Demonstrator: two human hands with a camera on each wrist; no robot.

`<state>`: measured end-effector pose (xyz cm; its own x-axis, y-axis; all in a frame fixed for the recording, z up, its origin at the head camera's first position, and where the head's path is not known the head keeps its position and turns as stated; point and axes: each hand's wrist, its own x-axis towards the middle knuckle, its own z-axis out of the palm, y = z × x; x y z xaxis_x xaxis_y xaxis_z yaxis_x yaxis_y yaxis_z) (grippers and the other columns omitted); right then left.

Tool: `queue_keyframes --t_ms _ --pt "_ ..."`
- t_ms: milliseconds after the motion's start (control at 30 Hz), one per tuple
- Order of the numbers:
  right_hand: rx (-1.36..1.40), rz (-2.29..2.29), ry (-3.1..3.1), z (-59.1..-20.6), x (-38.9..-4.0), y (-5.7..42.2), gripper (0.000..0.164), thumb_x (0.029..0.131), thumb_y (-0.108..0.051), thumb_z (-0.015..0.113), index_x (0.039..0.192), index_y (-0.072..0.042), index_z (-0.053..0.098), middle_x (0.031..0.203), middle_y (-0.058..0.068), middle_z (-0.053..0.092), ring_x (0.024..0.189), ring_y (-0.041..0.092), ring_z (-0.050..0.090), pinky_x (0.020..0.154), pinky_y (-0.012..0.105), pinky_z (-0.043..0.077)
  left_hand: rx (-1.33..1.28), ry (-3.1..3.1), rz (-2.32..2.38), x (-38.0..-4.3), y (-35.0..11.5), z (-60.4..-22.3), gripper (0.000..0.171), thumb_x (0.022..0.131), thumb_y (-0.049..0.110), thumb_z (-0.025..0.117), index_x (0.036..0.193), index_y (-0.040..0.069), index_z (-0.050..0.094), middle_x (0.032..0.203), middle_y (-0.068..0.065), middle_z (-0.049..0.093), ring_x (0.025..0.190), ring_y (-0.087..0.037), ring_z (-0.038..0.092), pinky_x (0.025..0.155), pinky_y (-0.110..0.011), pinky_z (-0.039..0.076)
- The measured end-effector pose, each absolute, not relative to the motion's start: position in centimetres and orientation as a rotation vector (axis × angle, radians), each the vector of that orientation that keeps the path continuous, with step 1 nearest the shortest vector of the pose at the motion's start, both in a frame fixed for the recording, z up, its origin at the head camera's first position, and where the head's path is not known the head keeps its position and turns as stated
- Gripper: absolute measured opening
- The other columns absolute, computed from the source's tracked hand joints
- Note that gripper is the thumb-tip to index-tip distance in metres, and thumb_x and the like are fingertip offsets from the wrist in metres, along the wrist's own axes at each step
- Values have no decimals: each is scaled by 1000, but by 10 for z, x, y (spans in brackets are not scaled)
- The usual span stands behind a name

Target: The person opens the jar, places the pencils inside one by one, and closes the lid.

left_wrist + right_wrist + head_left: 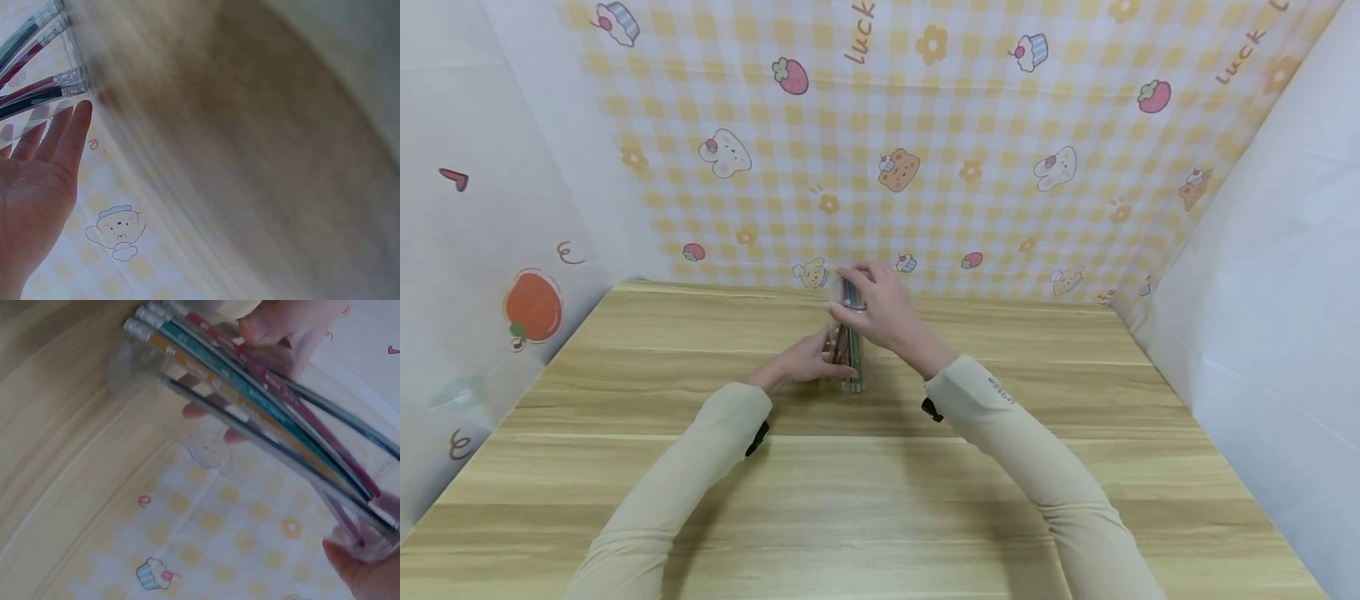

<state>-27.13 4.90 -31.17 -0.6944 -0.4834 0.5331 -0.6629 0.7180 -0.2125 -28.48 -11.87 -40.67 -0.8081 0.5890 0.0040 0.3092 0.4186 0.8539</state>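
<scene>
A clear plastic pencil tube (pixel 861 385) stands on the table near the back wall, with several pencils (pixel 206 359) inside. Their metal-banded ends are at the bottom, and their barrels are teal, red, yellow and dark. My left hand (pixel 805 358) holds the lower part of the tube, thumb in front and fingers behind. Around the upper end, my right hand (pixel 886 312) grips with thumb and fingers. The right wrist view shows the right thumb (pixel 359 572) at the tube's top end; whether a lid is there, I cannot tell.
A wood-grain table (pixel 865 500) spreads beneath both forearms. Directly behind the tube rises a yellow checked cloth wall (pixel 962 125). White cloth walls border the left (pixel 467 250) and right (pixel 1277 267) sides.
</scene>
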Motion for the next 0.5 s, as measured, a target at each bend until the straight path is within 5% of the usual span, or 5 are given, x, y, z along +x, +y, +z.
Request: queue_keyframes --t_ms 267,500 --pt "745 494 -2491 -313 -262 43 55 84 -47 49 122 -8 50 118 14 45 107 28 39 85 35 39 781 2389 1333 -284 -118 -405 93 74 33 71 142 26 8 137 -9 32 121 -32 31 98 -48 25" --pt "1022 681 -2693 -302 -266 65 62 86 -33 51 136 -4 30 140 13 24 127 26 18 102 41 19 741 2420 1321 -284 -116 -406 97 72 35 72 142 28 5 137 -13 32 120 -32 34 98 -47 25"
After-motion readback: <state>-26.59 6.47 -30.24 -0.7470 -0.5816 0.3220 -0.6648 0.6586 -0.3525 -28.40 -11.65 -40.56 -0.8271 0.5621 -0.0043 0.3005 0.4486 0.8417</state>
